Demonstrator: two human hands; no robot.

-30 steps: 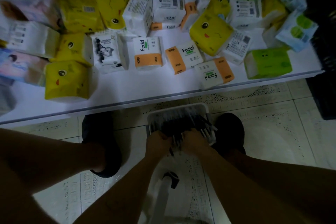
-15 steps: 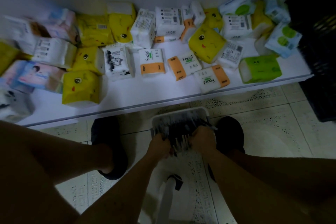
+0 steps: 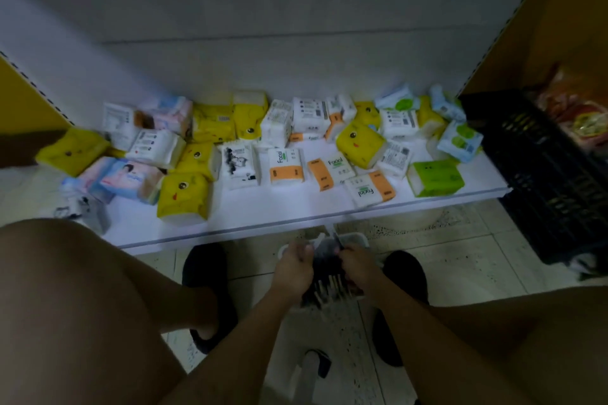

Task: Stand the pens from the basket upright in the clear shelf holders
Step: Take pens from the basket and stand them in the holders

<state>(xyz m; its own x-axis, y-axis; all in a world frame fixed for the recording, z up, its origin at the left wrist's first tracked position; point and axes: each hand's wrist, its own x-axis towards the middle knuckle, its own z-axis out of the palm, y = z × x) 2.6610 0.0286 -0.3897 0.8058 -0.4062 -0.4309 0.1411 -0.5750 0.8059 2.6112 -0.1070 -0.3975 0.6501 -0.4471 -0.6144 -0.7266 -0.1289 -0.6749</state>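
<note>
Left side panel: yellow, with a perforated white edge strip; it stands at the shelf's left end
Shelf: white and low, running across the view; its front edge lies just beyond the basket
Tissue packs: scattered loosely over the shelf; yellow ones with cartoon eyes sit left and centre, pink and blue ones far left
Facial packs: white with orange bands; three lie near the middle of the shelf, one of them turned askew at the front
Left shoe: black, flat on the tiled floor, left of the basket
Left-hand grip: fingers curled, clenched on the left side of the pens inside the basket; finer detail is blurred
Pens: a dark bundle with pale ends, lying in the basket between the two hands; one thin tip pokes up toward the shelf edge
Basket: white, on the floor between the two shoes, just in front of the shelf
Right-hand grip: fingers curled, grasping the right side of the pens
Right shoe: black, just beside the basket's right wall
Green pack: lies near the shelf's right front corner
Crate: black lattice plastic, right of the shelf; red and orange packets lie inside
</note>
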